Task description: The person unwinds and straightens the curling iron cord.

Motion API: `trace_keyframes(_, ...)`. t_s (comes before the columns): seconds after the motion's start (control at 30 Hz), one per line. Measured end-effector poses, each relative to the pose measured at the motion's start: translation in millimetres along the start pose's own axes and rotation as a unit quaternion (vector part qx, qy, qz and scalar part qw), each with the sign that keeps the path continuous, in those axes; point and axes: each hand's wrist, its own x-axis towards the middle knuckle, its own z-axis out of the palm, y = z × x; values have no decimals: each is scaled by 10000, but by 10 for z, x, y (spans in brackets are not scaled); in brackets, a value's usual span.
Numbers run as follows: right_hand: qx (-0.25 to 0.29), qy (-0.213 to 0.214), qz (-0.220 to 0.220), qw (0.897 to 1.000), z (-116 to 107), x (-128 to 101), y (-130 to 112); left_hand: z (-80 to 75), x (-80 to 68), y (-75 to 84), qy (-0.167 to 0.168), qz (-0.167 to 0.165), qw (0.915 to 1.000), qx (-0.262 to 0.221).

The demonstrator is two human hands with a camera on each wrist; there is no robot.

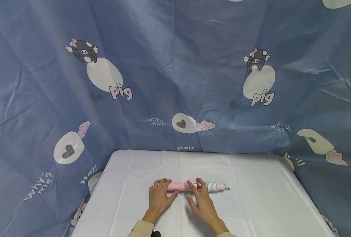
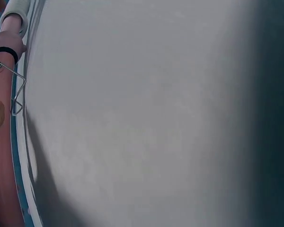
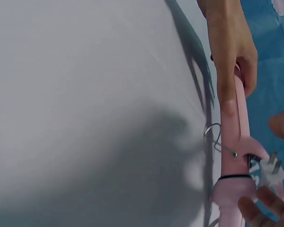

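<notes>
A person's two hands meet over a pink curling iron point(image 1: 193, 186) lying crosswise near the middle of a counter point(image 1: 252, 204) draped in white cloth. The left hand point(image 1: 160, 196) curls its fingers over the plain pink end of the iron, thumb pressed along the near side, as the right wrist view shows it gripping the shaft. The right hand point(image 1: 201, 199) rests on the iron's middle, fingers bent over the top and touching it; the right wrist view shows its fingertips point(image 3: 255, 208) around a white plug point(image 3: 270, 171) sitting against the pink body, though how firmly they hold it is hard to tell. A thin wire stand point(image 3: 213, 137) juts from the iron toward the near side, just beside a black band point(image 3: 234, 177) circling the barrel. To the right of the right hand, a white coiled cord point(image 1: 213, 186) wraps the iron's end, which tapers to a small tip. Cream sleeve cuffs point(image 1: 141, 228) show at the wrists. Behind and around the counter hangs a blue sheet point(image 1: 175, 65) printed with cartoon pigs, pale ovals and the word "pig".
</notes>
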Motion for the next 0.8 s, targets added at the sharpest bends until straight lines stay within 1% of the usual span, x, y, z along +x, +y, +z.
trace_keyframes(0.1, -93, -56, 80, 9999, 74, 26, -20, 32, -60, -4, 53, -86, 9999, 18)
trace_keyframes(0.17, -166, -13, 136, 9998, 105, 47, -18, 40, -64, -1, 72, -181, 9998, -39)
trace_keyframes(0.23, -152, 117, 145, 9997, 117, 83, -2, 54, -43, 4, 117, -234, 9996, -92)
trace_keyframes(0.3, -157, 330, 44, 9993, 123, 129, 19, 70, -10, 15, 212, -293, 9992, -182)
trace_keyframes(0.43, -104, 659, -87, 9977, 129, 70, 62, 98, -69, 81, 316, -407, 9982, -304)
trace_keyframes(0.5, -41, 684, -70, 9976, 134, 39, 69, 92, -113, 97, 299, -560, 9974, -351)
trace_keyframes(0.6, 127, 661, -98, 9977, 127, 23, 77, 44, -166, 106, 229, -763, 9957, -468)
trace_keyframes(0.67, 196, 653, -180, 9975, 102, 44, 76, -15, -165, 104, 194, -865, 9944, -582)
trace_keyframes(0.73, 247, 720, -315, 9966, 62, 85, 78, -91, -124, 98, 193, -909, 9933, -685)
trace_keyframes(0.8, 329, 815, -417, 9953, -3, 135, 74, -182, -52, 95, 203, -962, 9920, -787)
